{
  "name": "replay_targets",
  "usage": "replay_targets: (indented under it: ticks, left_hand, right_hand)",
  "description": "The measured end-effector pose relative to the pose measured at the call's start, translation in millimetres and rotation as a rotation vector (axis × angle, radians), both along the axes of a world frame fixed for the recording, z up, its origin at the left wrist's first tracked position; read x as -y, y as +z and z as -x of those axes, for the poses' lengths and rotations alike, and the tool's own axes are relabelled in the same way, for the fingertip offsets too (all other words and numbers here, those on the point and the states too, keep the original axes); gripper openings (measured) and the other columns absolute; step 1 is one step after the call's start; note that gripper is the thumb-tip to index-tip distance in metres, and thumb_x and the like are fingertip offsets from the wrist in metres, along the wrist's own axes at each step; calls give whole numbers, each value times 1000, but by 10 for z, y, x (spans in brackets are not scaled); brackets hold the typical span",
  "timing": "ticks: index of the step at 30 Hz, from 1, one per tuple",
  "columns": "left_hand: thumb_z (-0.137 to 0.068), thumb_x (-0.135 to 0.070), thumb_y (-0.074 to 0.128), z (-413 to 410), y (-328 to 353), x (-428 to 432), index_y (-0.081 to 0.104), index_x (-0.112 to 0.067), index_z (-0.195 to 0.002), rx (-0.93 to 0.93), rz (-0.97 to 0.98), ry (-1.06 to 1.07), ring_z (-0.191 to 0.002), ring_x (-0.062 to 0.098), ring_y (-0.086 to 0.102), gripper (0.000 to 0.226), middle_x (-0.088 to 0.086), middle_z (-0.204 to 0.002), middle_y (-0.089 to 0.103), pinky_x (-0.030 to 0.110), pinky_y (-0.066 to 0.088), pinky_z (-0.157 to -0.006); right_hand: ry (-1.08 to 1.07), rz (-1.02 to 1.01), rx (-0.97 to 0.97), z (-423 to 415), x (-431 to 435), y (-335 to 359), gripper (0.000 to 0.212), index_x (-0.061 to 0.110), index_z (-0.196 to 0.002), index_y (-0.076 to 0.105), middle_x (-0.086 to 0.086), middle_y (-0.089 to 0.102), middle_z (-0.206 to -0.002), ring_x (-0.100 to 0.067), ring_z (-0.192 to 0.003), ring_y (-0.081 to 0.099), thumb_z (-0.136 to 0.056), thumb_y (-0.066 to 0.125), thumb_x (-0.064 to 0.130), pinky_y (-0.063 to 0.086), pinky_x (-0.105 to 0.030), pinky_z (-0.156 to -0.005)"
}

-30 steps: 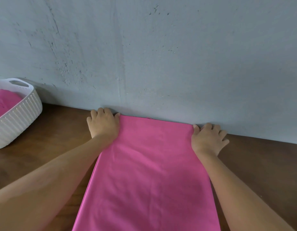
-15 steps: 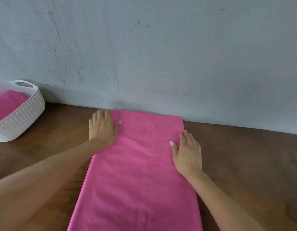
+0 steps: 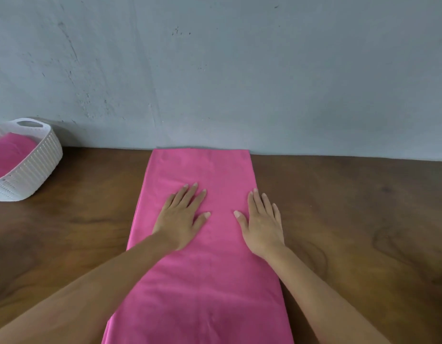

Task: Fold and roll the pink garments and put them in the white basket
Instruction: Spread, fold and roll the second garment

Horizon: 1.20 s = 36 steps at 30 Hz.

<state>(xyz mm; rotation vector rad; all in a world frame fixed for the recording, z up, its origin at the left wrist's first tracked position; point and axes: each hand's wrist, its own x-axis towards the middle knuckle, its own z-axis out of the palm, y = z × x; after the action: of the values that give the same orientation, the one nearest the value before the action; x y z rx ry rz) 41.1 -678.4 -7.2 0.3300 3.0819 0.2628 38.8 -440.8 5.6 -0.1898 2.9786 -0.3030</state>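
A pink garment (image 3: pixel 202 281) lies folded into a long flat strip on the wooden table (image 3: pixel 351 219), its far end against the wall. My left hand (image 3: pixel 182 217) presses flat on the strip left of its middle, fingers straight. My right hand (image 3: pixel 263 222) lies flat along the strip's right edge, fingers straight and pointing to the wall. A white basket (image 3: pixel 36 167) stands at the far left by the wall, with another pink garment (image 3: pixel 9 155) inside.
A grey wall (image 3: pixel 239 70) rises straight behind the table's back edge. Bare brown wood lies on both sides of the strip. The strip's near end runs out of view at the bottom.
Both hands have slid from the strip's far corners by the wall toward me and inward, flat over the cloth. The view has tilted down.
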Motion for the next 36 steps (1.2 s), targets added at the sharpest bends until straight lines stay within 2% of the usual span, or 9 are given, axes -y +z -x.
replay_targets:
  ticks: [2,7,12,15,26,32,36]
  left_hand:
    - [-93,-71,-5,-3,-2,10,1,-33,-162,-2,0,-3,-156,16,-11,79,-7,-170,-7,42,3,-128]
    - [-92,-69,-6,3,-3,32,1,-31,-162,5,40,-29,-157,19,-7,80,-3,-170,-6,41,2,-127]
    - [-101,-62,9,-6,21,35,4,-29,-163,18,20,-43,-157,24,-5,70,0,-171,-5,44,3,-127]
    - [-102,-61,11,-13,26,45,6,-28,-163,20,20,-51,-157,25,-3,69,2,-171,-2,46,5,-127]
    - [-103,-59,15,18,10,73,15,-21,-162,5,9,-98,-155,34,6,70,10,-170,8,52,10,-125]
    - [-104,-56,22,32,32,58,19,-18,-161,23,12,-90,-153,41,8,68,15,-168,8,56,11,-124]
    - [-103,-40,42,45,107,-64,38,-14,-151,-14,-30,-160,-147,46,18,54,20,-164,16,57,18,-119]
  right_hand:
    - [-10,0,7,-192,-7,-2,76,18,-161,-6,5,-12,-168,-16,-155,-12,-100,5,63,-4,-41,-126]
    - [-36,-26,21,-730,-63,12,79,21,-160,-13,9,-19,-166,-12,-153,-18,-95,-3,65,-8,-38,-125]
    - [-77,-66,30,-1338,-113,10,81,23,-158,-19,12,-25,-164,-10,-151,-24,-90,-15,67,-6,-39,-126]
    - [-112,-79,35,-1701,-117,11,81,25,-157,-20,15,-27,-163,-9,-150,-27,-89,-18,69,-7,-38,-126]
    - [-341,-108,5,-2959,-58,-26,77,29,-159,-13,18,-20,-164,-5,-151,-20,-94,-12,70,-9,-31,-124]
    - [-457,-75,-4,-3346,7,-85,80,27,-160,-11,13,-10,-168,-5,-152,-16,-93,-13,71,-2,-36,-127]
    - [-512,-21,-27,-3394,42,-134,87,24,-161,-7,10,-7,-168,-5,-153,-14,-90,-14,74,-5,-33,-126]
